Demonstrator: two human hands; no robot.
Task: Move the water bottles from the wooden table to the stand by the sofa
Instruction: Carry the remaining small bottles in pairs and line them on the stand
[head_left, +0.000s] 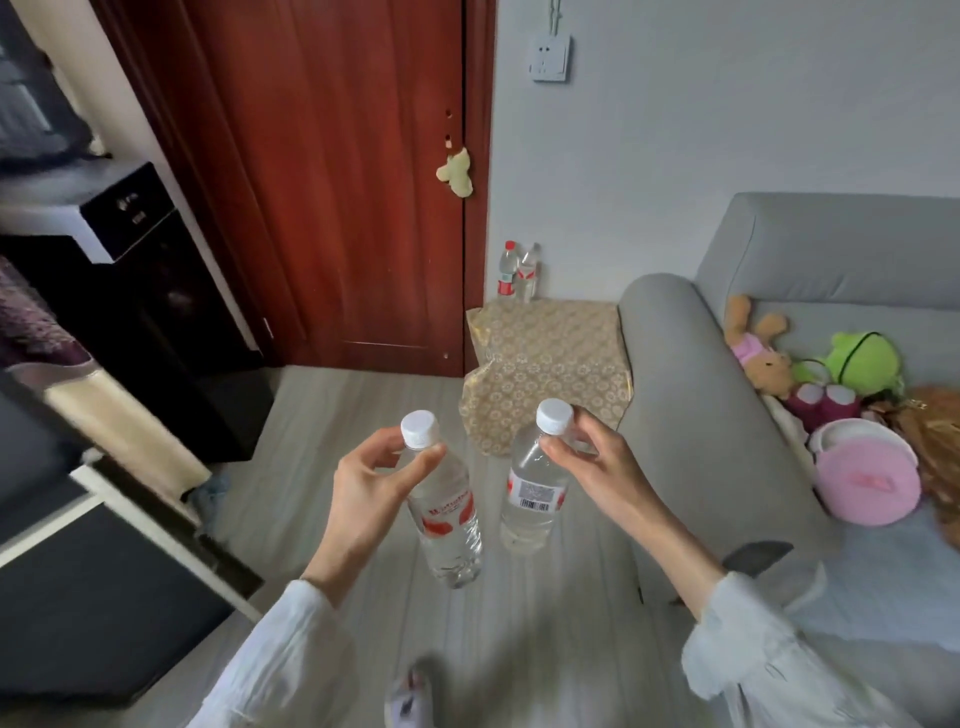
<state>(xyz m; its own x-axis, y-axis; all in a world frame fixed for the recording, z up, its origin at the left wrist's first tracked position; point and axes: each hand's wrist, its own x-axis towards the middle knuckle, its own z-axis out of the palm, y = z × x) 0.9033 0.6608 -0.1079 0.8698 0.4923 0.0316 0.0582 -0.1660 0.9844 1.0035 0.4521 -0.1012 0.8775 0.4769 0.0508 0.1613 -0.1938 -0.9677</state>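
Both hands are carrying water bottles in the air above the grey floor (337, 415). Left hand (374, 483) is pinching the neck of one clear bottle (447, 519) between thumb and fingers just under its white cap, and the bottle is hanging tilted, its red label facing the camera. Right hand (597, 467) is gripping the neck of a second bottle (532, 493) the same way, its barcode label showing. The two bottles are hanging near each other, not touching. Ahead of them, the stand (545, 353) is sitting against the sofa's (675, 389) grey armrest, draped in a gold patterned cloth. Two more bottles (517, 273) are standing upright at the stand's far left corner, close to the red wooden door (337, 182). Plush toys (810, 364) and a pink round box (865, 478) are lying on the sofa seat.
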